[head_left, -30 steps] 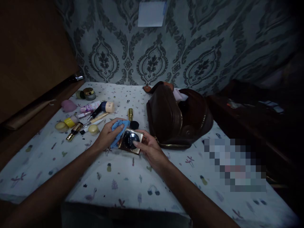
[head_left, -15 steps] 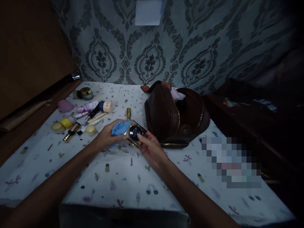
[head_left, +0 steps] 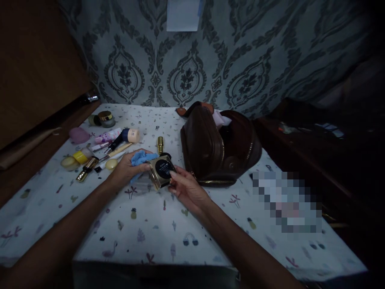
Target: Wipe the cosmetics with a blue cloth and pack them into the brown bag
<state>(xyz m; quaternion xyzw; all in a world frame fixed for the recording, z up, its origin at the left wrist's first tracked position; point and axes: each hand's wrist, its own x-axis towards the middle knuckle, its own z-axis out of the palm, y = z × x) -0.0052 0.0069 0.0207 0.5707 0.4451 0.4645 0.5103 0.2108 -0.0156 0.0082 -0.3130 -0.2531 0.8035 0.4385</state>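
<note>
My left hand (head_left: 124, 166) is closed around a crumpled blue cloth (head_left: 141, 157), its thumb along the edge of a gold, square-cornered cosmetic case (head_left: 162, 171). The case has a round black label with small print, facing up towards me. From the right, my right hand (head_left: 191, 186) grips the same case, thumb on its face and fingers curled beneath. Both hands hold it above the tablecloth. A dark rounded shape shows behind its top edge; I cannot make out what it is. Just beyond stands a gold lipstick tube (head_left: 160, 144).
Several cosmetics lie at left, among them a pink sponge (head_left: 78, 135), a gold-lidded jar (head_left: 106, 119) and a beige bottle with a dark cap (head_left: 132, 135). An open brown leather bag (head_left: 201, 148) stands right of my hands. A pixelated item (head_left: 287, 202) lies at far right.
The gold case has turned in my hands, so its side wall and the label's print show more. Both hands sit slightly further left in view, as the whole scene has shifted left.
</note>
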